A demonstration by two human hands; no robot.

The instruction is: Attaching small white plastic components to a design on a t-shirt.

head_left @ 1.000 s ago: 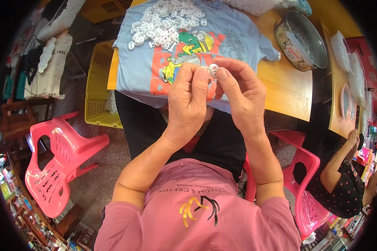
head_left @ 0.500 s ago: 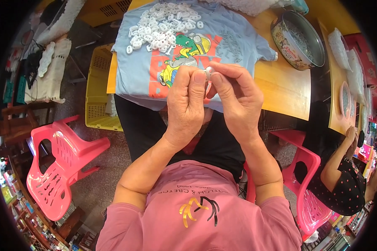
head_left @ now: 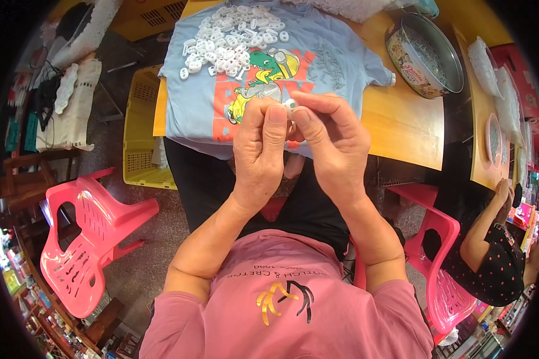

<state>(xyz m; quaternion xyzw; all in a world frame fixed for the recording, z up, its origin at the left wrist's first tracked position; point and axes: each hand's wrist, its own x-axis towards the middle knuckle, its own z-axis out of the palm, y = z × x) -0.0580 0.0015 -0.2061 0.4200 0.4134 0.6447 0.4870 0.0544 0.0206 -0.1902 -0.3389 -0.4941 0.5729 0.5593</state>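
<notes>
A small white plastic piece (head_left: 290, 105) is pinched between the fingertips of both hands, just over the near part of a light blue T-shirt (head_left: 191, 113). My left hand (head_left: 260, 149) holds it from the left with thumb and bent fingers. From the right, my right hand (head_left: 335, 140) grips it between thumb and forefinger. Most of the piece is covered by the fingers. On the far part of the shirt lies a heap of small white oval plastic pieces with holes (head_left: 230, 42). Tiny dark metal bits (head_left: 326, 66) are scattered on the shirt to the right of it.
A round tin (head_left: 416, 69) of small metal parts stands at the far right of the wooden table (head_left: 407, 128). A yellow crate (head_left: 141, 149) and a pink chair (head_left: 84, 239) are at left. Another person's arm (head_left: 482, 227) is at the right, near another pink chair (head_left: 434, 257).
Both hands have shifted slightly left and a little nearer to me, still pinching the white piece. More of its face shows between the fingertips.
</notes>
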